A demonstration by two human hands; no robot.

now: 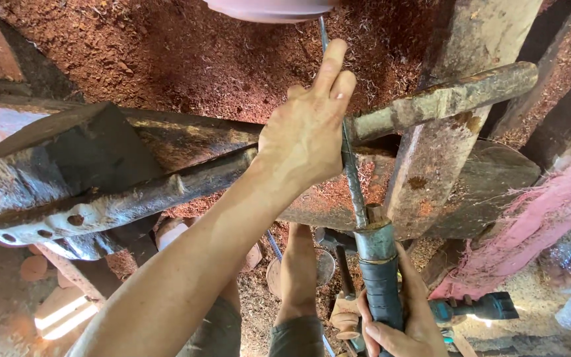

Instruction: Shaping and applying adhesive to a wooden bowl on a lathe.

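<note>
My left hand (308,125) lies over a worn metal bar (127,201) that crosses the view, its fingers pressed on the thin steel shaft of a long turning tool (353,178). The shaft runs up toward a round pinkish piece (269,8) at the top edge. My right hand (404,324) grips the tool's handle (379,274), which is wrapped in dark tape with a metal collar, at the bottom centre.
Reddish wood shavings (186,53) cover the ground. Heavy timber posts (457,125) stand to the right, a dark wooden block (80,149) to the left. A teal power tool (477,307) lies bottom right beside pink frayed cloth (536,218). My leg and foot (299,264) show below.
</note>
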